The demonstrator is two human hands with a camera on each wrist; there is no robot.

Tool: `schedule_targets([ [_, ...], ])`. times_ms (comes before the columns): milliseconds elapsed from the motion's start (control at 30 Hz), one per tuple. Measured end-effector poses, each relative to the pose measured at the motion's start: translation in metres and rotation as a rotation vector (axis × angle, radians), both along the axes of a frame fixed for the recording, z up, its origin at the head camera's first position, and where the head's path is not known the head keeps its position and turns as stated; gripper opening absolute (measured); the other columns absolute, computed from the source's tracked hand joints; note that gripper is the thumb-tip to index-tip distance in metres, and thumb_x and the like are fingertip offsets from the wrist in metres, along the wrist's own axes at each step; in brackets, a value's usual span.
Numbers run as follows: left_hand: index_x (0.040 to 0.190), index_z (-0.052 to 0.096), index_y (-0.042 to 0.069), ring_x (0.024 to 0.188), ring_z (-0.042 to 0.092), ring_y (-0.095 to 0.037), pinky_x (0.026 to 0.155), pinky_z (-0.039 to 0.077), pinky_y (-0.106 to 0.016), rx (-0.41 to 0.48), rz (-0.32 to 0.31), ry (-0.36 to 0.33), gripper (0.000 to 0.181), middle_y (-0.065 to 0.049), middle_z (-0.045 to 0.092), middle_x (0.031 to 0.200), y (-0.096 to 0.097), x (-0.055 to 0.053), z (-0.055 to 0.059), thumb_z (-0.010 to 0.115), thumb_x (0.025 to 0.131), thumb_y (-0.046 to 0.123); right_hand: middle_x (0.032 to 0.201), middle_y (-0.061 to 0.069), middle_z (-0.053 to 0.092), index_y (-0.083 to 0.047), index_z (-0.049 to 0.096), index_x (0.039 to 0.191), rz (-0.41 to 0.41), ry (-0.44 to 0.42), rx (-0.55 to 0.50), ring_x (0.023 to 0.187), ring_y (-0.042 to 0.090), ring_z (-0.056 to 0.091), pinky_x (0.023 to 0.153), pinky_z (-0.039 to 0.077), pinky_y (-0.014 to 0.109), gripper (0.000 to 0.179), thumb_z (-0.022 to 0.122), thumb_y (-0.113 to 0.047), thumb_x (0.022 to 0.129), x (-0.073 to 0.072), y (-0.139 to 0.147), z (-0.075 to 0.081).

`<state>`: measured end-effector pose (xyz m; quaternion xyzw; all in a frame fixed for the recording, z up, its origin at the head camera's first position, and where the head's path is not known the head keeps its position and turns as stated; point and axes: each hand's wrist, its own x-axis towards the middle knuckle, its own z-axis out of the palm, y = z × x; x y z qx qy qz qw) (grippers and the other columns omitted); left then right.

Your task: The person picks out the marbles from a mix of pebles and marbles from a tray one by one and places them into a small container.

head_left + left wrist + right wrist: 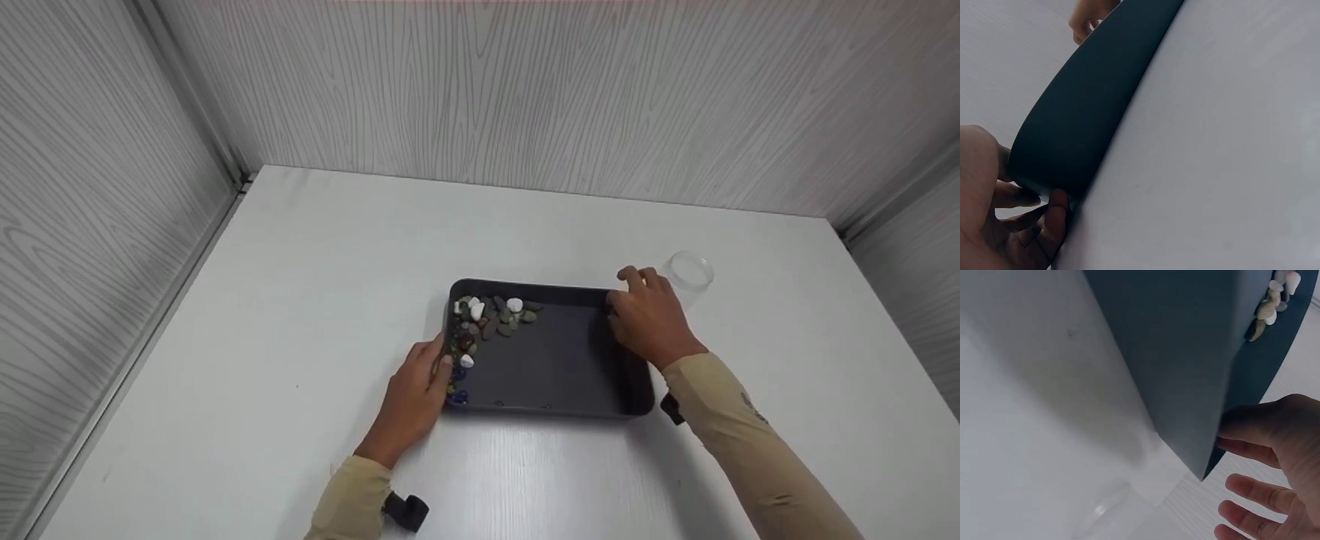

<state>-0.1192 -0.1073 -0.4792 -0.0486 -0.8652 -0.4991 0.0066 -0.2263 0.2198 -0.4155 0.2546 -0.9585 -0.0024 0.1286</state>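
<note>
A dark rectangular tray (555, 360) is between my hands on the white table. Grey, brown and white pebbles (499, 319) lie bunched in its far left corner. Down its left side are shiny blue glass marbles (460, 395). My left hand (412, 390) grips the left wall, thumb at the rim; in the left wrist view its fingers (1058, 211) curl at the tray's lower edge. At the far right corner, my right hand (651, 315) pinches the wall between thumb and forefinger. Its other fingers (1247, 517) stick out past the corner, touching nothing.
A clear round shallow dish or lid (691, 271) sits on the table just beyond my right hand. Wood-grain panels (510, 90) enclose the table (300, 300) at the back and both sides. Small dark devices (406, 513) are strapped at the sleeves.
</note>
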Motion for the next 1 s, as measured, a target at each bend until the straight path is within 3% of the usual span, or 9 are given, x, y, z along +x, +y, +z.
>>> schedule_targets([
  [267, 0.152, 0.037, -0.007, 0.126, 0.054, -0.033, 0.105, 0.042, -0.054, -0.002, -0.007, -0.002, 0.051, -0.021, 0.05, 0.14, 0.0, -0.001, -0.001, 0.042, 0.111, 0.022, 0.121, 0.027, 0.059, 0.005, 0.072, 0.085, -0.011, 0.007, 0.038, 0.112, 0.046, 0.054, 0.098, 0.044, 0.057, 0.01, 0.077, -0.003, 0.084, -0.005, 0.001, -0.007],
  [633, 0.154, 0.037, -0.002, 0.124, 0.055, -0.03, 0.105, 0.042, -0.052, 0.004, 0.004, -0.004, 0.051, -0.018, 0.052, 0.138, 0.001, -0.001, -0.001, 0.043, 0.11, 0.023, 0.114, 0.025, 0.062, 0.006, 0.073, 0.085, -0.019, 0.04, 0.049, 0.106, 0.045, 0.056, 0.095, 0.045, 0.055, 0.012, 0.078, -0.004, 0.083, -0.012, 0.003, -0.016],
  [1000, 0.154, 0.037, -0.002, 0.124, 0.055, -0.03, 0.105, 0.043, -0.053, -0.014, 0.014, -0.016, 0.051, -0.017, 0.052, 0.138, 0.001, -0.002, 0.0, 0.043, 0.111, 0.024, 0.115, 0.026, 0.061, 0.009, 0.07, 0.085, -0.018, 0.028, 0.006, 0.107, 0.045, 0.057, 0.099, 0.046, 0.053, 0.013, 0.08, 0.0, 0.082, -0.011, 0.003, -0.017],
])
